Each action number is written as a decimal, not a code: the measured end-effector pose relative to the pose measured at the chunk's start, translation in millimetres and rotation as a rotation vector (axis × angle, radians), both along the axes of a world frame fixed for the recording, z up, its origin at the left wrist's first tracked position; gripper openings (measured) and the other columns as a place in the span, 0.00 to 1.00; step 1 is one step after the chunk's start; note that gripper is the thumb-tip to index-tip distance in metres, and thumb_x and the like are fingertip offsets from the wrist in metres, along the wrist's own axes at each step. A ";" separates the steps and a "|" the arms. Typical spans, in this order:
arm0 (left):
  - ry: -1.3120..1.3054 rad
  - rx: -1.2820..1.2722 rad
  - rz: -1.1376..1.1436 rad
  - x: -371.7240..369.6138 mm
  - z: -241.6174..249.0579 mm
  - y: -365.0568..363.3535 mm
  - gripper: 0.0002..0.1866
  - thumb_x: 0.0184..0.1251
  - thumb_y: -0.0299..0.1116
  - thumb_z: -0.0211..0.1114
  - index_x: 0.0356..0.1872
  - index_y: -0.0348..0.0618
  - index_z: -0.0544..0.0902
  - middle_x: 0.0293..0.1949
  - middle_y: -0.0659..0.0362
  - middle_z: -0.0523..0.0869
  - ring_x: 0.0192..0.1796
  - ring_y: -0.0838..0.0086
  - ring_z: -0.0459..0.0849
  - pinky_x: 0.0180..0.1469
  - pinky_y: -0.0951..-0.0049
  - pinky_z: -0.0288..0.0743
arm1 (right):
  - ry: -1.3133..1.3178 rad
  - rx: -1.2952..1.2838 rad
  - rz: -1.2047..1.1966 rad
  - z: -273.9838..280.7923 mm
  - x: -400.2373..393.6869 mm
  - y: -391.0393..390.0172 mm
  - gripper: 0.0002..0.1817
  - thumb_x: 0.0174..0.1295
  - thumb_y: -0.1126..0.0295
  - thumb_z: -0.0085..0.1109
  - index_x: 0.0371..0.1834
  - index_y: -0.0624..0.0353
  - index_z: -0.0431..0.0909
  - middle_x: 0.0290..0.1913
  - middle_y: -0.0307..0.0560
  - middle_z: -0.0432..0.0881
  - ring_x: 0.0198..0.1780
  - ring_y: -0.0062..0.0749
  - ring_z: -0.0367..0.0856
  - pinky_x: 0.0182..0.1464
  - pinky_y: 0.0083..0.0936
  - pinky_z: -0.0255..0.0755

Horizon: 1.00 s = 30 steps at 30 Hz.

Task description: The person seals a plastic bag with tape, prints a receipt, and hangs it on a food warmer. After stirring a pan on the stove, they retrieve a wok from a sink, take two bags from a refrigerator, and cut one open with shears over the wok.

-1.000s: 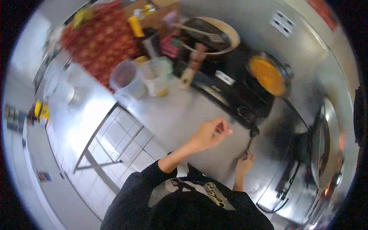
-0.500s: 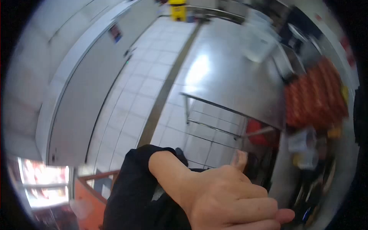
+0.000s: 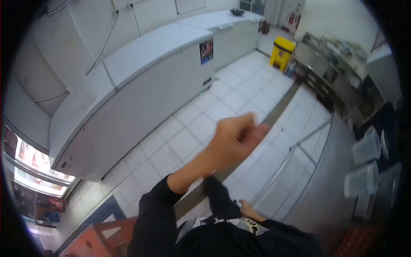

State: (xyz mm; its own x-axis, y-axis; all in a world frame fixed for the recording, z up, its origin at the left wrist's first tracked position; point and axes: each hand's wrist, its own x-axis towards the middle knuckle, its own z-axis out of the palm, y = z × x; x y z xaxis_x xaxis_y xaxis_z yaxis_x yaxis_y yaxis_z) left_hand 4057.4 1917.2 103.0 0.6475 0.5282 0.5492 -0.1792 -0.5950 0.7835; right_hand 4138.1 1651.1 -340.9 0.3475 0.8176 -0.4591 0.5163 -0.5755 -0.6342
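We saw a white-tiled floor [image 3: 231, 88] running between two long white chest freezers [image 3: 141, 98] on one side and a steel counter [image 3: 327, 184] on the other, with a dull brown strip [image 3: 280, 107] cutting across the tiles.

The person's left hand [image 3: 241, 135] was raised over that floor, loosely curled; blur kept us from telling how far its fingers were closed or whether it held anything. The right hand [image 3: 249, 210] hung low by the body, too small for us to tell its grip. The counter was the nearest furniture to it, lying to the right, with two translucent tubs [image 3: 366, 147] on its far side.

The counter's near edge slanted toward the person, thin metal rails [image 3: 274, 180] showing below it. Room to move lay along the tiles as far as a yellow bin [image 3: 282, 51], while an orange frame [image 3: 83, 244] stood at lower left.

A dark poster [image 3: 206, 51] was fixed to the freezer front, and pale lettering [image 3: 250, 225] marked the black shirt; we could read neither.
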 end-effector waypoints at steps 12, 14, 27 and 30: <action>1.628 -0.753 0.283 -121.1 -494.1 348.6 0.11 0.54 0.31 0.53 0.36 0.39 0.78 0.32 0.48 0.80 0.36 0.57 0.78 0.36 0.59 0.72 | 0.582 0.101 0.114 83.1 255.5 554.4 0.21 0.48 0.87 0.36 0.48 0.66 0.69 0.47 0.57 0.74 0.37 0.42 0.80 0.40 0.27 0.77; 1.643 -0.933 0.296 -96.0 -489.7 379.5 0.12 0.55 0.33 0.52 0.36 0.38 0.78 0.32 0.49 0.80 0.35 0.59 0.78 0.34 0.61 0.72 | 0.375 0.228 0.163 53.2 313.1 620.6 0.19 0.48 0.86 0.37 0.43 0.66 0.71 0.44 0.57 0.76 0.37 0.40 0.80 0.41 0.27 0.76; 1.208 -0.761 0.137 582.9 -505.8 963.0 0.20 0.59 0.49 0.52 0.33 0.38 0.74 0.23 0.57 0.78 0.21 0.67 0.75 0.21 0.67 0.69 | 0.063 -0.513 -0.373 -17.1 699.7 648.6 0.13 0.44 0.60 0.53 0.24 0.58 0.80 0.32 0.53 0.80 0.36 0.47 0.78 0.38 0.37 0.72; 0.903 0.084 0.230 794.0 -467.2 1100.9 0.18 0.58 0.38 0.55 0.42 0.33 0.68 0.29 0.51 0.80 0.30 0.64 0.80 0.31 0.67 0.76 | 0.109 -0.560 -0.551 -26.5 788.6 687.5 0.13 0.45 0.61 0.52 0.24 0.58 0.81 0.33 0.53 0.80 0.36 0.46 0.78 0.37 0.36 0.72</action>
